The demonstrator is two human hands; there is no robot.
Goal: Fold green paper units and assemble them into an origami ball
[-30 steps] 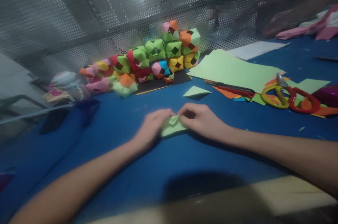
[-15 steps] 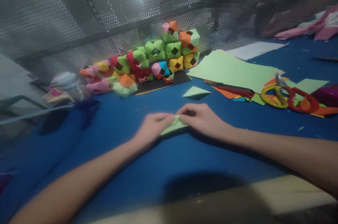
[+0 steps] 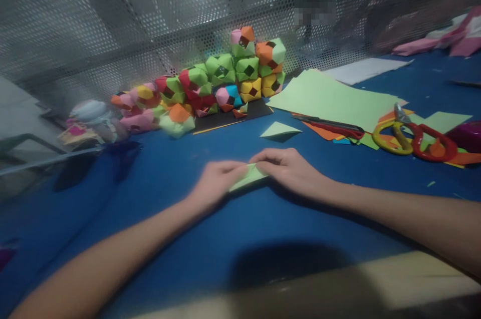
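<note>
A small folded piece of light green paper lies on the blue table between my hands. My left hand pinches its left end, fingers closed on it. From the right, my right hand presses and grips the other end with bent fingers. Most of the paper is hidden under my fingers. A second folded green triangle lies just beyond my hands.
A pile of coloured folded paper cubes stands against the perforated metal wall. Green and orange sheets lie to the right, with yellow and red scissors on them. A white sheet lies farther back.
My hands have drawn closer over the green paper and flattened it; less of the paper shows now. The view has shifted slightly.
</note>
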